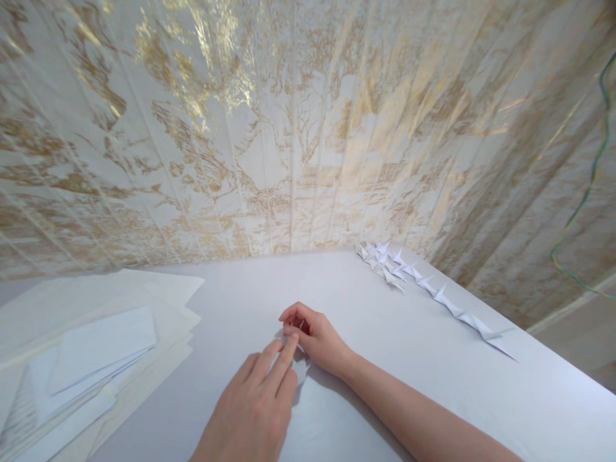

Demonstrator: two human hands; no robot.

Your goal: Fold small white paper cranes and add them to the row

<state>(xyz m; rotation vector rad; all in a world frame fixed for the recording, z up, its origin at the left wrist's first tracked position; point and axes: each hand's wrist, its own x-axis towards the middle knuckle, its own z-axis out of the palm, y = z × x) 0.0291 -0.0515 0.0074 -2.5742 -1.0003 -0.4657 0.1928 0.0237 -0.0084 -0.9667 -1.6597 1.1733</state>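
Both my hands meet at the middle of a white table [385, 333]. My left hand [255, 404] lies flat with its fingers stretched forward, the fingertips pressing down on a small white piece of paper [302, 373] that is mostly hidden under the hands. My right hand [312, 333] is curled, its fingers pinched together at the far edge of that paper. A row of several small folded white paper shapes [433, 292] runs along the table's right side toward the corner.
A loose stack of white and cream paper sheets [91, 353] covers the table's left part. A wall with gold-patterned panels [289, 128] closes the back and right. A green cable [591, 179] hangs on the right wall.
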